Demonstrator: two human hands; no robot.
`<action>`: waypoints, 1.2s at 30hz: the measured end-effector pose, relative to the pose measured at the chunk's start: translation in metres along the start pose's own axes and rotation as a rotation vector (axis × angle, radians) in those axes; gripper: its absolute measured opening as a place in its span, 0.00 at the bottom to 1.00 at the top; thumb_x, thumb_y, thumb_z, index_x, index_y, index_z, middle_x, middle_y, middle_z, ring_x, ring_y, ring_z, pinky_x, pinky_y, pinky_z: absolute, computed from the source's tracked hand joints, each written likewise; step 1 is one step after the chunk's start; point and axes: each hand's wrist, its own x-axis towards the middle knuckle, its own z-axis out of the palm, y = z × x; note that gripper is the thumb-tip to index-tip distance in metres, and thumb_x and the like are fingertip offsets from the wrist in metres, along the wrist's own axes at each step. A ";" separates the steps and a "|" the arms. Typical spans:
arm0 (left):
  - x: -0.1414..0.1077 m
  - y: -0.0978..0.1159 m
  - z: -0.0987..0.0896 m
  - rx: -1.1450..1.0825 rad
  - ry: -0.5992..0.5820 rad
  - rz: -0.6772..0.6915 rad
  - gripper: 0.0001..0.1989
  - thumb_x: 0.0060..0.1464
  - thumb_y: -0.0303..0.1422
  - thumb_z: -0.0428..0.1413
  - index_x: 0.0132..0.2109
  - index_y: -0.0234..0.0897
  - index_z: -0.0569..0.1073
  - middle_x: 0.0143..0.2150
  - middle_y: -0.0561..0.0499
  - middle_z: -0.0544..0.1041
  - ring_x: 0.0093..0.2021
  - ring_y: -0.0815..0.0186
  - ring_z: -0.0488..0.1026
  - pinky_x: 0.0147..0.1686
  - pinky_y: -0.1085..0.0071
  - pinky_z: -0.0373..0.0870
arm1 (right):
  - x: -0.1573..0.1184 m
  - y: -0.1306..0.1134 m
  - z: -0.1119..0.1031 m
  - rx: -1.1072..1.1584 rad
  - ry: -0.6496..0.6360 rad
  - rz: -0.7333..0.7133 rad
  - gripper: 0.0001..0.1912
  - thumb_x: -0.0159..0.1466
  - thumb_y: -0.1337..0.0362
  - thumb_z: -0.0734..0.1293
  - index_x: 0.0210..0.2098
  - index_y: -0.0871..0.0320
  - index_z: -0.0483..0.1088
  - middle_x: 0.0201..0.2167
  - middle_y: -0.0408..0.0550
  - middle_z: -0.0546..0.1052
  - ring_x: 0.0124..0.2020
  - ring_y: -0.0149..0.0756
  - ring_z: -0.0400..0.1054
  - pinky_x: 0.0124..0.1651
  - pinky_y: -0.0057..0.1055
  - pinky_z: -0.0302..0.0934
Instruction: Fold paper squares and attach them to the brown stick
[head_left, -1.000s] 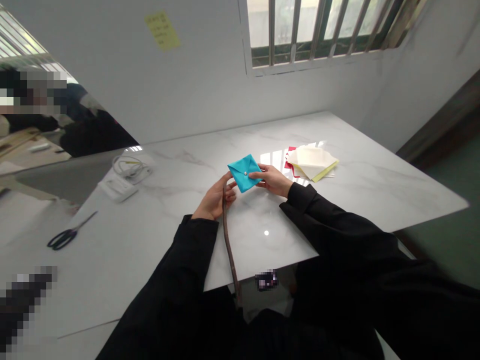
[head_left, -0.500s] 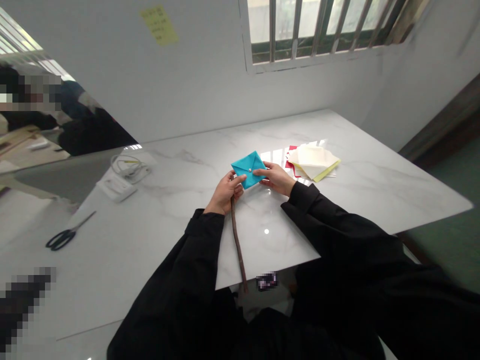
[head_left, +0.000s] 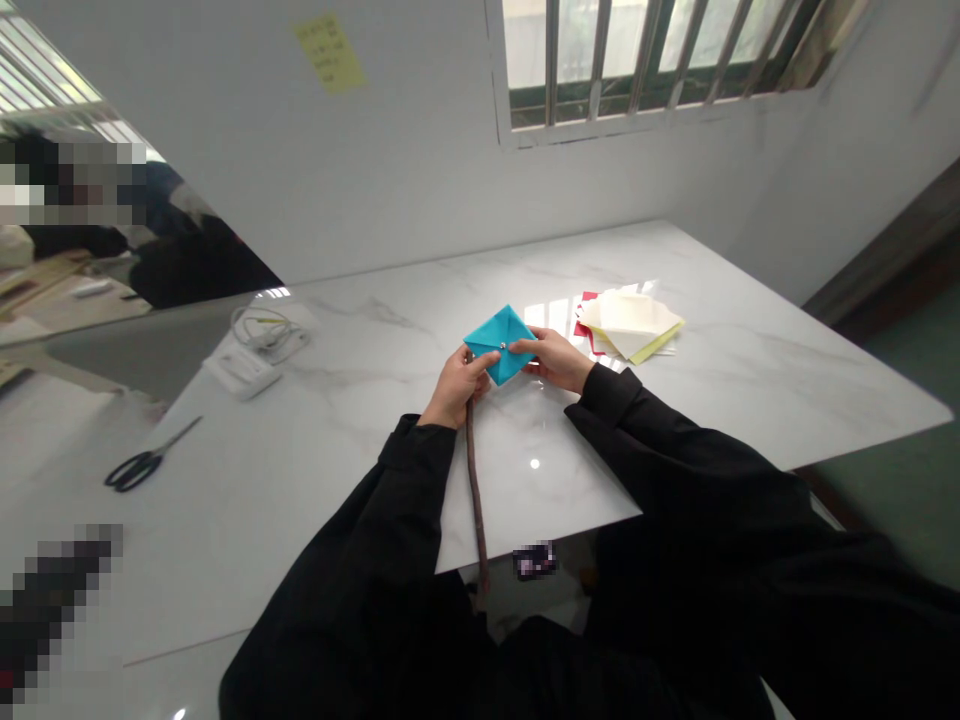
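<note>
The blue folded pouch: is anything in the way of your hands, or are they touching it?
Nothing is in the way. The left hand and right hand are both touching the blue folded pouch. A brown cord hangs down below the left hand, but it is not between them.

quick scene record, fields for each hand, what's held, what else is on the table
left hand: holds teal folded envelope, brown strap hanging below
right hand: holds the envelope's right side, fingers near its metal stud
surface: white marble-patterned top
also on top: stack of cream, yellow and red sheets; black-handled scissors; white cable; white box
</note>
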 end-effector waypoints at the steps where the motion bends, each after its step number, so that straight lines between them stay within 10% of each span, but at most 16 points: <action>1: 0.000 0.000 0.000 0.009 0.002 -0.002 0.24 0.46 0.37 0.74 0.38 0.40 0.66 0.19 0.66 0.56 0.16 0.77 0.51 0.20 0.73 0.44 | 0.000 0.000 0.000 0.002 -0.003 0.000 0.18 0.53 0.63 0.77 0.43 0.55 0.77 0.38 0.43 0.80 0.38 0.35 0.73 0.41 0.30 0.65; 36: -0.004 0.006 0.001 0.040 0.118 0.036 0.22 0.45 0.35 0.76 0.35 0.38 0.69 0.18 0.64 0.60 0.15 0.78 0.52 0.17 0.75 0.45 | -0.002 0.002 0.000 -0.279 0.068 -0.166 0.24 0.57 0.58 0.79 0.51 0.55 0.74 0.37 0.46 0.82 0.37 0.39 0.76 0.37 0.33 0.69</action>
